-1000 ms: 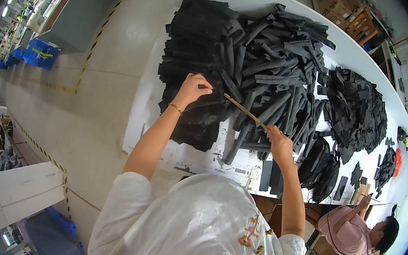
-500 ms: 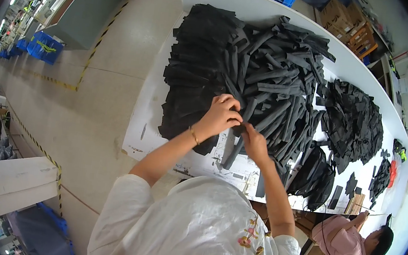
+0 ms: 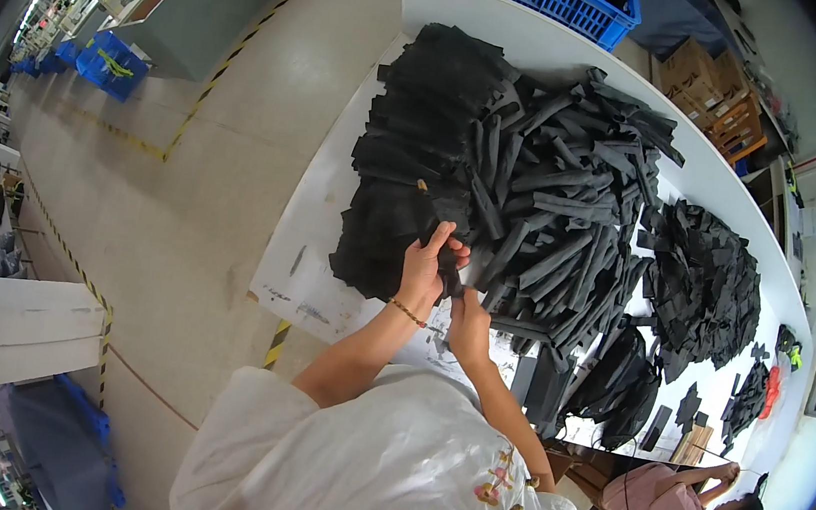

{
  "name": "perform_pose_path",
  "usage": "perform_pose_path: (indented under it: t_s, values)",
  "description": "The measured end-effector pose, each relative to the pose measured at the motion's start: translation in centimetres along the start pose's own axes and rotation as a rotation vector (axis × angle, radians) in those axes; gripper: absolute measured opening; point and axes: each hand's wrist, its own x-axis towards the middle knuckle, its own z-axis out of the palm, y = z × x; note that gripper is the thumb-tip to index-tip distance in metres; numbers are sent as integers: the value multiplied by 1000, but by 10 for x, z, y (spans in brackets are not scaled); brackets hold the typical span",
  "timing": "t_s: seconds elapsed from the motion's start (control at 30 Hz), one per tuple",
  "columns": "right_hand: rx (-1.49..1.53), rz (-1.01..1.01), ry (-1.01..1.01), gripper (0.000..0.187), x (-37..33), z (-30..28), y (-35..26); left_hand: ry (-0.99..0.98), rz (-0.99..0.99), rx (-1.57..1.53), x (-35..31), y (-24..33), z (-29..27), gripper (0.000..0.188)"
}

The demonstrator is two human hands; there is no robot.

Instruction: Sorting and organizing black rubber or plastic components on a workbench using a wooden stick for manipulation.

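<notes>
My left hand [image 3: 423, 271] is closed around a small black fabric piece [image 3: 448, 272], near the front edge of the white table. Just right of it and nearer to me, my right hand [image 3: 469, 327] pinches the lower end of the same piece. Beyond my left hand spread overlapping flat black fabric pieces [image 3: 417, 135] in layered rows. To their right lies a loose heap of folded dark strips [image 3: 569, 208]. What my fingers do on the inner side of the piece is partly hidden.
Farther right on the white table [image 3: 311, 269] are a heap of small black pieces [image 3: 707, 279] and a black plastic bag [image 3: 620, 385]. A blue crate [image 3: 527, 2] stands behind the table's raised back panel. A person in pink [image 3: 666, 506] sits at the right.
Both my hands have come nearer to my body, bringing the fabric piece with them. My left hand has turned so its fingers and thumb wrap the piece. The head view has shifted slightly.
</notes>
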Motion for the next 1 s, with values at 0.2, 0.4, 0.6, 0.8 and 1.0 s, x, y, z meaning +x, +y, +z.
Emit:
perform_pose_path:
  t_s: [0.2, 0.4, 0.6, 0.8, 1.0]
  values:
    - [-91, 36, -100, 14, -44, -7, 16, 45, 155, 14, 11, 11, 1, 19]
    - [-74, 133, -275, 13, -89, -41, 18, 119, 217, 154, 22, 8, -20, 20]
    - [-36, 282, -314, 15, -105, -102, -6, -8, 460, 147, 46, 124, 10, 24]
    - [59, -388, 288, 28, 5, -47, -38, -82, -117, -173, 13, -8, 27, 19]
    - [189, -206, 222, 17, 15, -54, -57, -139, -151, -215, 9, 14, 25, 18]
